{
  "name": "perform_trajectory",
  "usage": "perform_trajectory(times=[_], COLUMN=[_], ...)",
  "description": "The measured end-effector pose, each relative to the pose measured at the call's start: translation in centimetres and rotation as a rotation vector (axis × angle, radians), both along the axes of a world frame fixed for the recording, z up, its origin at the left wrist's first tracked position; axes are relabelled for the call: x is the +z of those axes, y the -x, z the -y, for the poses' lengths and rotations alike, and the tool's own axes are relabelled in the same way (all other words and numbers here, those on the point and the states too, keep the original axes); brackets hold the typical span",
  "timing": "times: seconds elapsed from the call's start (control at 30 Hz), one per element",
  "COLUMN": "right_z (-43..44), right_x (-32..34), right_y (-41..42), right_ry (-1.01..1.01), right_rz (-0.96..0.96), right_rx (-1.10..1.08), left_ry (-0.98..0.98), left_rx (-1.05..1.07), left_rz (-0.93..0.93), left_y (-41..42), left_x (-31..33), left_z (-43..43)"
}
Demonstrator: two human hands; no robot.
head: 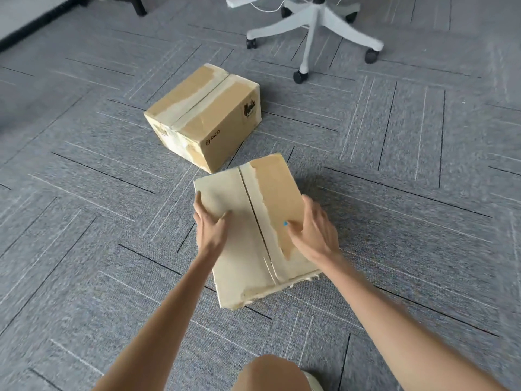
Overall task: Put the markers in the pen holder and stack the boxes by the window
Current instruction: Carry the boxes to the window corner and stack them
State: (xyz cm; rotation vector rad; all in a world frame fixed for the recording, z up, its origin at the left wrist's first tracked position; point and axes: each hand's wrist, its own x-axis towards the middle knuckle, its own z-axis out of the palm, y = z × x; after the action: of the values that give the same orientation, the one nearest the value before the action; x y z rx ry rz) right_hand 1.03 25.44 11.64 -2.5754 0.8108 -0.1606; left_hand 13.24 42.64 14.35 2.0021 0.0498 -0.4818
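Two cardboard boxes sit on the grey carpet. The near box (253, 210) has torn tape strips and a seam down its top. My left hand (210, 221) grips its left edge, thumb on the top face. On the opposite side my right hand (315, 230) holds the right edge, fingers spread over the top. The far box (205, 114), printed with a small logo, lies just beyond, its nearest corner almost touching the near box. No markers or pen holder are in view.
A grey office chair base (315, 29) on castors stands at the back right. A white power strip (242, 0) with cables lies behind it. A dark furniture leg (139, 5) is at the back left. My knee (270, 373) shows at the bottom.
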Motion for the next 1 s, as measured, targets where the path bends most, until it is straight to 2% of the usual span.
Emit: perform_trajectory(times=[0.1,0.13,0.23,0.33,0.4,0.57,0.8,1.0], right_z=[-0.7,-0.8,-0.5,0.0,0.1,-1.1,-4.3,-7.0], right_x=[-0.4,-0.6,-1.2,-1.7,-1.7,0.1,10.7,26.5], right_y=[0.1,0.4,1.3,1.7,1.5,0.8,1.2,0.4], right_ry=[-0.027,-0.099,-0.509,-0.711,-0.753,-0.651,-0.749,-0.751], right_rz=[-0.014,-0.008,0.028,0.066,0.072,0.104,0.113,0.116], right_rx=[0.033,0.022,-0.09,-0.107,-0.102,-0.061,-0.046,-0.015], left_ry=[0.106,0.134,0.172,0.225,0.249,0.291,0.283,0.236], left_rx=[-0.056,-0.076,-0.104,-0.038,-0.005,0.027,0.04,0.088], left_rz=[-0.063,-0.096,-0.151,-0.189,-0.201,-0.22,-0.214,-0.194], left_y=[-1.3,-1.2,0.5,2.2,2.7,1.9,1.4,1.5], left_x=[-1.0,-1.0,-1.5,-2.8,-3.1,-1.6,10.1,24.4], left_z=[-2.2,-3.0,-4.7,-5.0,-4.8,-5.2,-8.3,-11.6])
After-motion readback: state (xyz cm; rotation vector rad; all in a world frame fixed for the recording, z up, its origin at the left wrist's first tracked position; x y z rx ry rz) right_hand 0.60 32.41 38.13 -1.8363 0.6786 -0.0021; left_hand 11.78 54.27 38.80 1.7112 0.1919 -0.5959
